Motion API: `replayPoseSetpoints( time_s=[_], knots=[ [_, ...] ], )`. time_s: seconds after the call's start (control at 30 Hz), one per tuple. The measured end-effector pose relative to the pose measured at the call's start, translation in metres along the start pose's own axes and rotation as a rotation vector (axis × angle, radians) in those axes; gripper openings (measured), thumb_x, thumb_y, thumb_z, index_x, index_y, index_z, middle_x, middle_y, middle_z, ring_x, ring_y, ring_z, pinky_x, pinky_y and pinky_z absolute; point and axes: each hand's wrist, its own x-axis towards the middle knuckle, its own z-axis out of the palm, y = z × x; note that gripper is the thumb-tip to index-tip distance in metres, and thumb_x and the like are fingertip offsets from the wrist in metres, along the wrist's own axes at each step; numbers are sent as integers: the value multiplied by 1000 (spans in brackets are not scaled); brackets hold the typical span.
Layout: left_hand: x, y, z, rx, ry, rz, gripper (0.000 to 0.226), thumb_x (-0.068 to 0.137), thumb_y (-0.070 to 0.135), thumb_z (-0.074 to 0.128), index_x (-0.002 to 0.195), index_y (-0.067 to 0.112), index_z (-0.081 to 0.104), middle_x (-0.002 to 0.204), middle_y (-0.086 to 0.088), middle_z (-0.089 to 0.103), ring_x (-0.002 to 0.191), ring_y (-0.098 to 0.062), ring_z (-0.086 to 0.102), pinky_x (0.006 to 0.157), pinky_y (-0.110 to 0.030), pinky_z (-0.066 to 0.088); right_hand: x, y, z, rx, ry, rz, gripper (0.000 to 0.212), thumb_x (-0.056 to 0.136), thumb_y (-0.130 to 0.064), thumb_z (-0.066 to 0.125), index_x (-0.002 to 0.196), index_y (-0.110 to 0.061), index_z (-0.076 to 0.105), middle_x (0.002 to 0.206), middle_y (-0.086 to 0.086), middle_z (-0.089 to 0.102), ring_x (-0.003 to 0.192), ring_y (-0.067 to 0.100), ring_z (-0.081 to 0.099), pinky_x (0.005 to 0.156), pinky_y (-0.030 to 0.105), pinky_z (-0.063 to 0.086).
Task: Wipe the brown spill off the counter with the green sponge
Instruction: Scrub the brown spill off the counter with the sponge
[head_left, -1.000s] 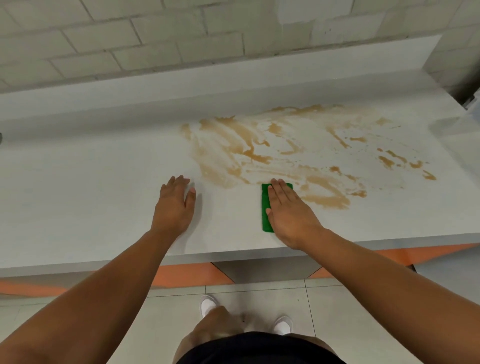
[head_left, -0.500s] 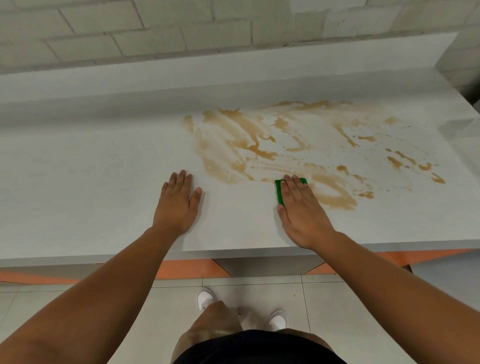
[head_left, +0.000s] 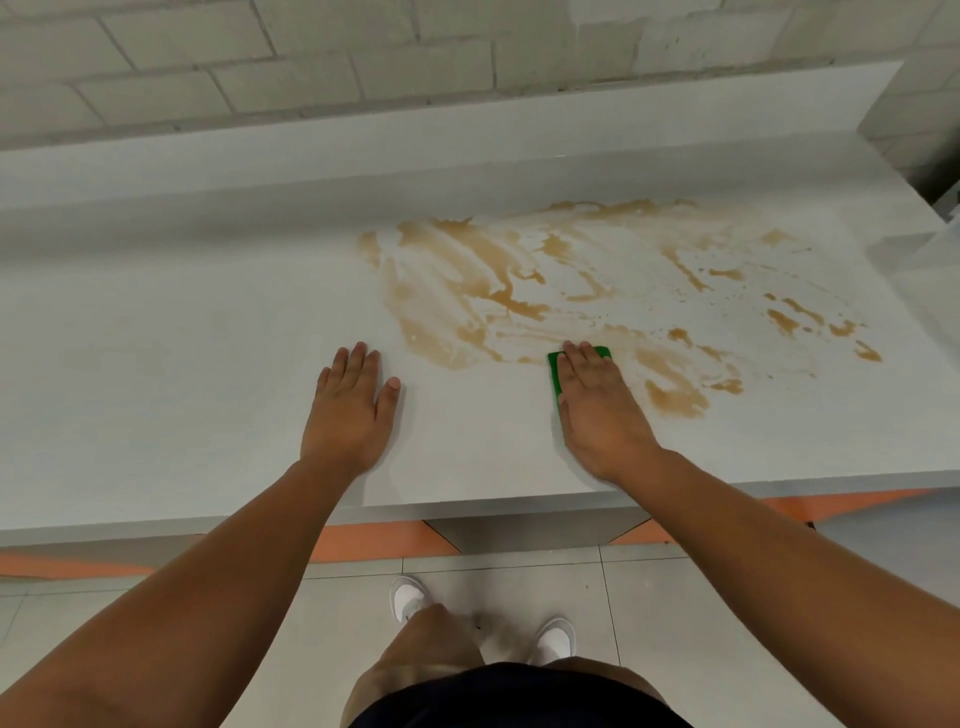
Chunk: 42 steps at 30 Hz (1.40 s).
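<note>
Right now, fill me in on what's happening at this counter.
A person stands at a white counter with both hands flat on it. The right hand presses a green sponge down at the near edge of a wide brown spill; only the sponge's left side and far corner show past the fingers. The left hand rests empty on clean counter, left of the spill. Most of the spill is smeared but not yet wiped off, with streaks and droplets reaching right and toward the back wall.
</note>
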Motion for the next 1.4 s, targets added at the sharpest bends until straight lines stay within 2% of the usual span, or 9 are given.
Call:
replayPoseSetpoints(
  time_s=[0.17, 0.27, 0.37, 0.57, 0.8, 0.93, 1.13, 1.27, 1.4],
  knots=[
    [1, -3, 1, 8, -4, 7, 75, 98, 61, 2, 158, 16, 11, 166, 0, 3, 153, -16, -5, 124, -38, 1, -27, 10, 6, 72, -36, -228, 68, 95, -43, 2, 155, -11, 9, 163, 2, 1, 150, 16, -5, 119, 28, -9],
    [-1, -3, 1, 15, -3, 8, 76, 98, 61, 1, 158, 16, 11, 166, -1, 2, 153, -16, -5, 124, -38, 1, -29, 30, -3, 64, -68, -211, 65, 97, -44, 7, 155, -14, 8, 163, -1, 2, 149, 12, -4, 118, 25, -9],
    [-1, 0, -1, 22, -4, 2, 75, 99, 60, 3, 158, 15, 11, 166, -1, 3, 153, -17, -5, 124, -38, 0, -23, 19, -2, -9, -17, -139, 70, 94, -43, 1, 155, -10, 12, 163, 6, 8, 150, 20, 2, 120, 31, -4],
    [-3, 3, -2, 25, -6, -3, 72, 101, 56, 7, 158, 14, 11, 166, -3, 3, 153, -18, -5, 124, -37, -1, -43, -48, 20, 74, 56, -160, 56, 100, -27, 26, 152, -6, 26, 160, 10, 22, 149, 26, 14, 122, 40, 5],
    [-2, -2, -8, -92, -28, 15, 68, 102, 52, 11, 157, 13, 17, 166, -4, 7, 153, -19, -2, 124, -38, 1, -49, -24, 15, -9, -11, -215, 65, 99, -43, 6, 155, -12, 4, 164, 4, 0, 150, 18, -4, 122, 36, 0],
    [0, -12, -20, -236, -3, 12, 60, 105, 48, 21, 153, 16, 33, 163, 0, 24, 152, -14, 10, 123, -36, 13, -36, -42, 19, -3, 11, -69, 64, 98, -38, 6, 155, -8, 7, 164, 7, 2, 150, 21, -2, 121, 36, -3],
    [12, -43, -35, -229, 89, 49, 52, 106, 41, 27, 147, 15, 43, 158, -3, 35, 150, -17, 19, 122, -41, 21, -8, -112, 25, 77, 44, 51, 58, 103, -28, 21, 155, -6, 6, 163, 9, 0, 150, 25, -3, 122, 41, -1],
    [32, -68, -48, -234, 92, 34, 53, 106, 43, 24, 146, 14, 45, 157, -4, 37, 150, -18, 20, 121, -42, 21, 1, -154, 32, 38, -10, -38, 63, 97, -32, 4, 154, -5, 3, 163, 10, -3, 150, 26, -7, 121, 40, -6],
    [56, -90, -55, -118, 40, 144, 52, 106, 39, 28, 149, 12, 40, 159, -6, 34, 150, -21, 18, 122, -41, 20, 20, -149, 27, -2, -51, -131, 60, 102, -35, 10, 155, -8, -2, 163, 7, -8, 150, 20, -12, 121, 36, -7]
  ],
)
